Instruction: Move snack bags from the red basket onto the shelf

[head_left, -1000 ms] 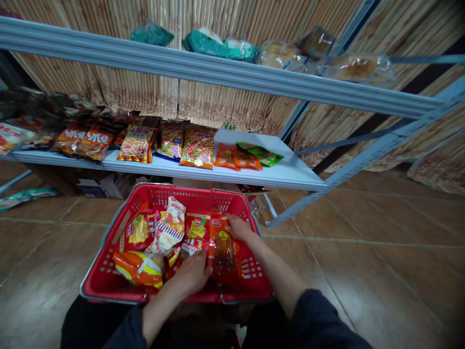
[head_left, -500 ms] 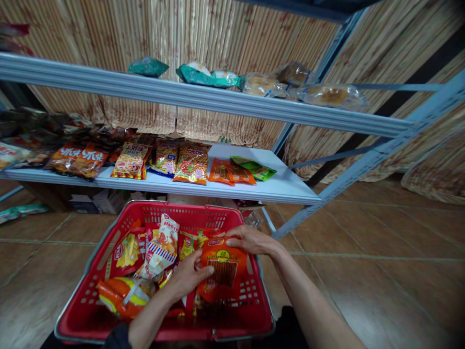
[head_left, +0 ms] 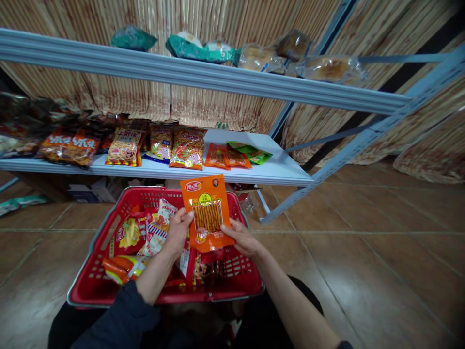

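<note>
An orange snack packet (head_left: 208,213) with a clear window onto brown sticks is held upright, its front facing me. My left hand (head_left: 178,230) pinches its left edge with the thumb on the front. Its lower right edge is gripped by my right hand (head_left: 242,236). Both hands are above a red shopping basket (head_left: 98,242). Inside lie a red packet with yellow fries pictured (head_left: 130,233), a white and red snack bag (head_left: 158,230) and an orange and yellow bag (head_left: 121,269). The held packet and my left arm hide part of the contents.
Behind the basket stands a blue-grey metal rack (head_left: 290,174). Its low shelf carries noodle snack bags (head_left: 187,148), flat orange packets (head_left: 227,156) and a green packet (head_left: 254,152). Wrapped bread (head_left: 327,69) lies on the shelf above. Tiled floor (head_left: 348,252) extends to the right.
The orange packet has come up out of the basket and is tilted upright toward me. My left hand has shifted to its left edge, my right hand to its lower right. The view has shifted slightly.
</note>
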Available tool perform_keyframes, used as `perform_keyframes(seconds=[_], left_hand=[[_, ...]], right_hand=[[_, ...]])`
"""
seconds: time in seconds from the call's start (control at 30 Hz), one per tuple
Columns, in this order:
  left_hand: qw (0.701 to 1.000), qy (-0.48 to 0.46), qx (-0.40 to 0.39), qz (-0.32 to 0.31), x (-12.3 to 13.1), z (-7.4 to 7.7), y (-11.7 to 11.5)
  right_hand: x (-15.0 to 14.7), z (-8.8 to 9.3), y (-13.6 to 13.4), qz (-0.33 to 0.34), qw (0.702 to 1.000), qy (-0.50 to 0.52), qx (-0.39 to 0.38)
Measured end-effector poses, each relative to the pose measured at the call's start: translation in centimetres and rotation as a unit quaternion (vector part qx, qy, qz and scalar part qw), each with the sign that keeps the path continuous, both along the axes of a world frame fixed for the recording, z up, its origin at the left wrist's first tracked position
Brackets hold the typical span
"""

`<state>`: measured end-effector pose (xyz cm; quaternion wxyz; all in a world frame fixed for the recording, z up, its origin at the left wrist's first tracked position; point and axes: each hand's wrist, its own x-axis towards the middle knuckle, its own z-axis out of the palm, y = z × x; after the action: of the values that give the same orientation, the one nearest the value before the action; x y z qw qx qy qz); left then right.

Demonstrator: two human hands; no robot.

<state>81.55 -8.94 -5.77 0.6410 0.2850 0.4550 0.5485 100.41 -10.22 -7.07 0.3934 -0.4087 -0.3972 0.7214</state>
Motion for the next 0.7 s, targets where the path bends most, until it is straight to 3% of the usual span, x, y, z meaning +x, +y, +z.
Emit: perform_keyframes(seconds=[0.1, 0.17, 0.3, 0.37, 0.43, 0.53, 0.6, 0.63, 0.7], left_hand=[[0.999, 0.045, 0.015, 0.013, -0.2, -0.7, 0.6], [0.990, 0.122, 0.048, 0.041, -0.4, -1.1, 0.5], [0.936, 0.310, 0.110, 0.123, -0.1, -0.7, -1.5], [0.924, 0.341, 0.131, 0.110, 0.7, -0.1, -3.0], [0.946, 0.291, 0.133, 0.057, 1.7, 0.6, -4.2], [0.989, 0.128, 0.071, 0.008, 3.1, 1.1, -4.7], [0.997, 0.049, -0.008, 0.056, 3.3, 0.9, -4.2], [0.995, 0.021, -0.046, 0.090, 3.0, 0.7, -3.9], [0.987, -0.043, -0.093, 0.123, 2.1, 0.1, -3.2]], right_hand=[[-1.6, -0.3, -0.4, -0.066, 0.998, 0.009, -0.002], [-2.1, -0.1, -0.3, -0.103, 0.995, 0.012, 0.010], [-2.7, 0.6, 0.0, -0.137, 0.989, -0.014, 0.053], [-3.1, 1.0, -0.1, -0.148, 0.980, -0.074, 0.108], [-3.9, 1.3, -0.6, -0.150, 0.950, -0.178, 0.206], [-5.5, 1.5, -2.2, -0.123, 0.849, -0.350, 0.376], [-6.3, 1.6, -3.3, -0.087, 0.782, -0.421, 0.452], [-6.4, 1.5, -3.8, -0.063, 0.762, -0.437, 0.475], [-6.0, 1.4, -4.0, -0.032, 0.752, -0.433, 0.495]])
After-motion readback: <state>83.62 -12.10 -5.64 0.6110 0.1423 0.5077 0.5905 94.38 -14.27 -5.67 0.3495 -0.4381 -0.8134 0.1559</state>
